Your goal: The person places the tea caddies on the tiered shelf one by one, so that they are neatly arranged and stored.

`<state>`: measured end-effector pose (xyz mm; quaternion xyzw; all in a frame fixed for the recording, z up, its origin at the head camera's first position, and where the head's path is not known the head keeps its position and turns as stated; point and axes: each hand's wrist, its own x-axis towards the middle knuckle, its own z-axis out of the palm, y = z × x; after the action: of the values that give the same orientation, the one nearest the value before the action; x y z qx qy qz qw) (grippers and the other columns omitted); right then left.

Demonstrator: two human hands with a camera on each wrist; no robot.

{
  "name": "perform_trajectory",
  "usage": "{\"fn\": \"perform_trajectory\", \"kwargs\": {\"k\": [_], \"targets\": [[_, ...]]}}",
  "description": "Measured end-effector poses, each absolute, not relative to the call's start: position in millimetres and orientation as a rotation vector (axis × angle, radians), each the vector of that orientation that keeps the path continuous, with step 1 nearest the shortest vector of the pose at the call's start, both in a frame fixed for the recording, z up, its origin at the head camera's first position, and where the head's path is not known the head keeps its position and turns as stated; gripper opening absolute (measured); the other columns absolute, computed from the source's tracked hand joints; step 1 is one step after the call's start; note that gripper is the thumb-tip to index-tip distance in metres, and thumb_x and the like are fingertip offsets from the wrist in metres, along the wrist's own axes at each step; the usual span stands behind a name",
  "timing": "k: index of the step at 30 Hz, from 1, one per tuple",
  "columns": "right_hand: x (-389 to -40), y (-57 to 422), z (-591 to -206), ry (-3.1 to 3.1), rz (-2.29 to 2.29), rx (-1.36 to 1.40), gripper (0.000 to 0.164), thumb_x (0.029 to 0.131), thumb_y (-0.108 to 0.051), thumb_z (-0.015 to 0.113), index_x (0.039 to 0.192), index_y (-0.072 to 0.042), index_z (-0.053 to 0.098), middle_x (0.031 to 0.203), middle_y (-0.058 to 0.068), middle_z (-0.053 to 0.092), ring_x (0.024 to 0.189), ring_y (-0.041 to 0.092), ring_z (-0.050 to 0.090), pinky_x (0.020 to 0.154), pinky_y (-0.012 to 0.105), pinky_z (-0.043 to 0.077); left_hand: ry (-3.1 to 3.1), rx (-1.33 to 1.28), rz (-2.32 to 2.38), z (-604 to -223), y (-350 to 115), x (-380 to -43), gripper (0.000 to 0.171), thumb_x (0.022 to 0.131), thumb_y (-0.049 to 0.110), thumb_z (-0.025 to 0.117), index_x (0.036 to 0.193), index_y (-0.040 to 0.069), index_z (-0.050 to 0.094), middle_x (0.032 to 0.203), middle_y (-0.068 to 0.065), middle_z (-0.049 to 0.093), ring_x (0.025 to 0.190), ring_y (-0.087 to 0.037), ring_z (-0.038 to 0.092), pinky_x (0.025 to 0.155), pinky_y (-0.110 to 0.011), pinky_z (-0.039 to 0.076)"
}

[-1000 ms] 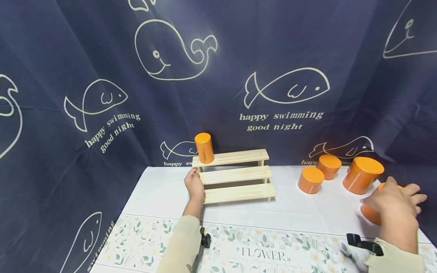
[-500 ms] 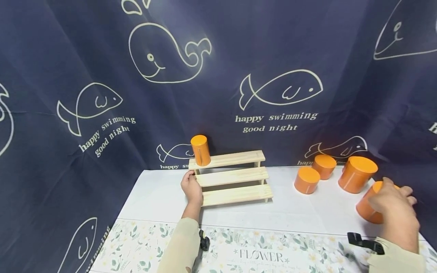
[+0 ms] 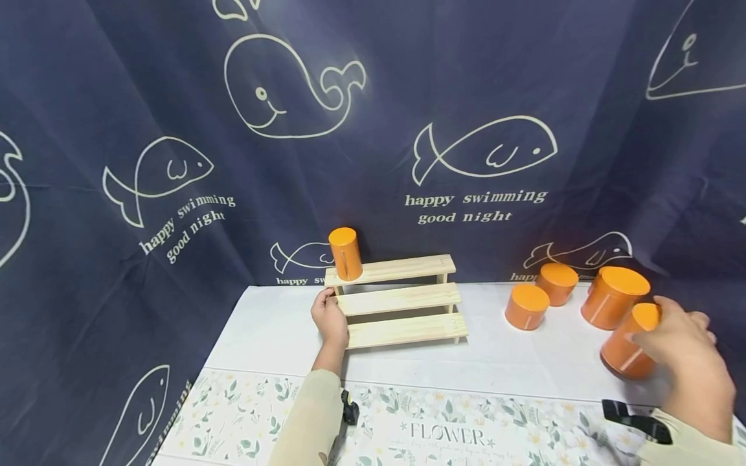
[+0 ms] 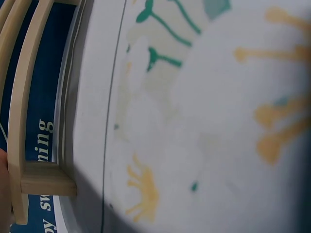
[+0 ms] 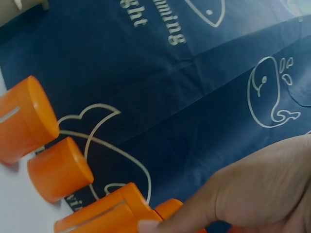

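Note:
My left hand (image 3: pixel 330 318) grips the left end of a three-tier wooden display stand (image 3: pixel 399 299); in the left wrist view, a bit of that hand (image 4: pixel 4 189) shows beside the pale slats (image 4: pixel 20 92). A tall orange canister (image 3: pixel 346 254) stands on the top tier at its left end. Over on the right, my right hand (image 3: pixel 688 343) holds another orange canister (image 3: pixel 623 348), thumb on the near side and fingers behind. That canister leans slightly, top toward the right. The right wrist view shows the thumb of my right hand (image 5: pixel 257 191) against orange surfaces along the lower edge.
Two short orange canisters (image 3: pixel 527 307) (image 3: pixel 558 285) and a larger one (image 3: pixel 614 298) stand left of and behind the held canister. A floral mat (image 3: pixel 443 421) lettered FLOWER runs along the front of the white table. A dark blue curtain (image 3: pixel 373 181) hangs directly behind.
My right hand has closed around the canister at the far right, which has shifted slightly left and tilted. My left hand stays on the stand; the head view has swayed a little.

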<state>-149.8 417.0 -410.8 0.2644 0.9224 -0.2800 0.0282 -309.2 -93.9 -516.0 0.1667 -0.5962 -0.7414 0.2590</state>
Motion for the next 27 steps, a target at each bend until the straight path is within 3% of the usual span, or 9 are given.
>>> {"fn": "perform_trajectory", "kwargs": {"k": [3, 10, 13, 16, 20, 23, 27], "targets": [[-150.0, 419.1, -410.5, 2.943, -0.888, 0.692, 0.097, 0.09, -0.014, 0.073, 0.158, 0.015, 0.011, 0.136, 0.053, 0.022, 0.122, 0.069, 0.026, 0.101, 0.083, 0.032, -1.635, 0.443, -2.003, -506.6, -91.1, -303.0, 0.029, 0.097, -0.012, 0.039, 0.111, -0.02, 0.063, 0.13, -0.038, 0.063, 0.129, -0.045, 0.059, 0.11, -0.048, 0.05], [-157.6, 412.1, -410.7, 3.099, -1.0, 0.45, 0.093, 0.096, -0.028, 0.074, 0.158, 0.015, 0.021, 0.14, 0.05, 0.037, 0.119, 0.063, 0.041, 0.099, 0.079, 0.037, -1.626, 0.434, -1.976, -485.6, -87.6, -282.8, 0.027, 0.096, -0.011, 0.043, 0.106, -0.016, 0.068, 0.127, -0.035, 0.065, 0.125, -0.046, 0.059, 0.088, -0.018, 0.047], [-160.9, 408.2, -410.4, 3.117, -1.089, 0.429, 0.092, 0.097, -0.033, 0.075, 0.161, 0.009, 0.025, 0.145, 0.046, 0.043, 0.12, 0.059, 0.047, 0.092, 0.065, 0.046, -1.622, 0.433, -1.969, -486.0, -87.2, -283.6, 0.028, 0.096, -0.011, 0.043, 0.106, -0.016, 0.068, 0.126, -0.035, 0.065, 0.122, -0.044, 0.059, 0.085, -0.015, 0.046], [-162.9, 405.5, -409.8, 3.121, -1.158, 0.448, 0.093, 0.096, -0.039, 0.075, 0.163, 0.003, 0.028, 0.148, 0.042, 0.046, 0.121, 0.054, 0.051, 0.082, 0.04, 0.046, -1.612, 0.444, -1.975, -485.6, -86.1, -285.1, 0.028, 0.096, -0.011, 0.043, 0.108, -0.018, 0.067, 0.125, -0.035, 0.066, 0.121, -0.042, 0.058, 0.085, -0.013, 0.046], [-163.9, 403.3, -409.5, 3.125, -1.263, 0.51, 0.093, 0.093, -0.043, 0.079, 0.162, 0.0, 0.034, 0.149, 0.036, 0.049, 0.102, 0.01, 0.058, 0.071, 0.017, 0.038, -1.604, 0.447, -1.996, -486.9, -85.8, -286.8, 0.029, 0.097, -0.011, 0.042, 0.112, -0.02, 0.065, 0.126, -0.036, 0.065, 0.124, -0.042, 0.057, 0.086, -0.013, 0.045], [-164.8, 399.9, -409.6, 3.107, -1.384, 0.598, 0.092, 0.089, -0.043, 0.083, 0.159, -0.001, 0.04, 0.138, 0.018, 0.058, 0.088, -0.013, 0.041, 0.068, 0.007, 0.037, -1.612, 0.435, -2.003, -488.6, -86.9, -287.2, 0.029, 0.097, -0.011, 0.042, 0.113, -0.021, 0.064, 0.129, -0.037, 0.064, 0.126, -0.043, 0.058, 0.087, -0.013, 0.045], [-167.2, 392.2, -407.7, 3.07, -1.542, 0.737, 0.09, 0.086, -0.042, 0.087, 0.157, -0.007, 0.046, 0.122, -0.011, 0.053, 0.09, -0.012, 0.042, 0.07, 0.003, 0.038, -1.619, 0.42, -2.004, -488.8, -87.6, -286.6, 0.029, 0.096, -0.011, 0.042, 0.113, -0.021, 0.064, 0.131, -0.038, 0.063, 0.128, -0.042, 0.059, 0.088, -0.012, 0.044]]}}
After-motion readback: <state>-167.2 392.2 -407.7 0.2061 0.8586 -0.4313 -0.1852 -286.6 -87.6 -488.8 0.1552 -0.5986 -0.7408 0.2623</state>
